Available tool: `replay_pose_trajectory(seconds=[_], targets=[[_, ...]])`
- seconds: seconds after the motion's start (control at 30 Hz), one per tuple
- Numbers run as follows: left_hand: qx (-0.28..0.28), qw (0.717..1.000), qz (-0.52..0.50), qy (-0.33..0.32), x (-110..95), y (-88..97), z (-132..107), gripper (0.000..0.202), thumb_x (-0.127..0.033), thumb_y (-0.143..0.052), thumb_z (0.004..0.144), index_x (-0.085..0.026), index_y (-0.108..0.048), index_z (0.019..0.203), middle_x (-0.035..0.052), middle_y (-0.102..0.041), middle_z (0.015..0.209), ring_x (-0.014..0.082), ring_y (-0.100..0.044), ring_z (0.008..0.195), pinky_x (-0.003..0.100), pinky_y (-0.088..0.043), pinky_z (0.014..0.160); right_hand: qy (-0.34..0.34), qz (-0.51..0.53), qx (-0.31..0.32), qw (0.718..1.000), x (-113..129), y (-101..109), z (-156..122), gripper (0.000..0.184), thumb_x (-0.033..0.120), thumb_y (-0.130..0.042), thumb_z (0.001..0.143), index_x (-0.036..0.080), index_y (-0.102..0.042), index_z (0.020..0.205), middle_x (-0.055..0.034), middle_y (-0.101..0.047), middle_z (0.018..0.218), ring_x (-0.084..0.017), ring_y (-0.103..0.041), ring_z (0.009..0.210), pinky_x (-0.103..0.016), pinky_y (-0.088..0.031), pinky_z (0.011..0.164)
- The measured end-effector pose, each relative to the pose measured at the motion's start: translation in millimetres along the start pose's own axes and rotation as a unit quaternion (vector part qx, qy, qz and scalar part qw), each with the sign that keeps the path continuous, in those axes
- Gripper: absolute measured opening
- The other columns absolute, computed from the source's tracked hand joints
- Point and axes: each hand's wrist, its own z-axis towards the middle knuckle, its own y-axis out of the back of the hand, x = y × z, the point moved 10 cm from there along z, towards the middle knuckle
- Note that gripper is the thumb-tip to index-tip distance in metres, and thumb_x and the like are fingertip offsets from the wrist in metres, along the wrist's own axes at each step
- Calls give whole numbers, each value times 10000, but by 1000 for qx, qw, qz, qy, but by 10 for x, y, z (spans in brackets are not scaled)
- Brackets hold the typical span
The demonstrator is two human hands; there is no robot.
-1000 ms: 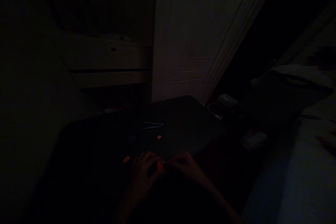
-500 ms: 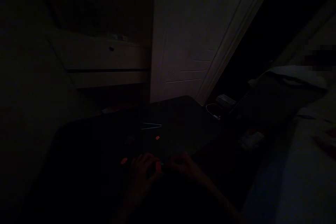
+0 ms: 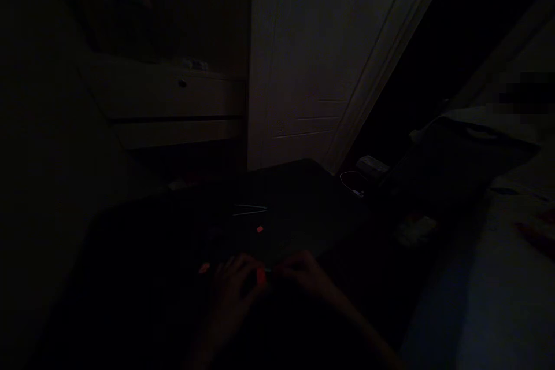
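Observation:
The scene is very dark. My left hand (image 3: pixel 236 283) pinches a small bright orange-red piece (image 3: pixel 261 276) between thumb and fingers, low over the dark table (image 3: pixel 299 191). Just right of it my right hand (image 3: pixel 301 269) has its fingers closed together; a small pale tip (image 3: pixel 267 270) shows between the hands, and what the right fingers hold is too dark to make out. Beyond the hands lie a pair of tweezers (image 3: pixel 251 209), its tips apart toward the left, and a small orange piece (image 3: pixel 259 229). Another orange piece (image 3: pixel 204 268) lies left of my left hand.
A drawer unit (image 3: pixel 173 95) stands behind the table at the left, beside a pale door panel (image 3: pixel 303 69). Right of the table are a white cable (image 3: pixel 347 179), a small box (image 3: pixel 372 166) and a light-coloured bed or cover (image 3: pixel 507 289).
Both hands stay almost in place, and the orange-red piece is still in my left fingers. The picture is dimmer and the view has shifted very slightly.

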Motion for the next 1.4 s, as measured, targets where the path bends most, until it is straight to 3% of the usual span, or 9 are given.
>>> replay_pose_trajectory(seconds=[0.37,0.6,0.73,0.93,1.07,1.4], targets=[[-10,1000,0,-13,-14,6,-1,172,-262,-764,860,-305,-796,1024,16,-800,1091,275,-718,1020,422,-512,901,-1,13,7,1000,-36,8,3,317,472,-763,808,175,-855,746,-27,-760,692,-170,-618,645,-251,-417,602],[-35,999,-21,-16,29,25,-31,192,-286,-739,884,-324,-803,1061,23,-815,1126,288,-730,1058,447,-531,933,9,16,-108,994,2,41,-166,405,523,-687,896,166,-855,802,-71,-813,776,-242,-735,753,-282,-511,662],[-58,997,-55,11,136,36,-59,206,-337,-724,904,-321,-798,1096,31,-819,1106,281,-732,1044,458,-541,967,56,32,-138,988,116,-52,-303,397,523,-667,934,185,-873,892,-92,-849,910,-296,-785,879,-338,-586,800],[-81,996,-36,5,78,90,-53,153,-371,-736,903,-323,-797,1036,25,-819,1122,289,-727,1083,490,-508,1030,114,60,-114,985,289,-120,-312,368,519,-699,955,228,-863,1108,-88,-842,1123,-320,-794,1049,-404,-605,966],[-113,993,17,9,1,158,-54,92,-387,-761,881,-310,-787,924,28,-817,1092,318,-724,1054,564,-437,1059,131,34,-92,986,359,-119,-269,326,467,-683,978,231,-860,1118,-83,-840,1136,-312,-798,1047,-403,-605,967],[-129,991,16,-21,-39,152,-76,94,-245,-734,825,-277,-744,913,25,-809,1040,282,-711,997,439,-493,937,190,-68,-20,979,619,-200,-310,294,244,-587,987,244,-857,1102,-64,-853,1049,-260,-808,949,-320,-595,872]])
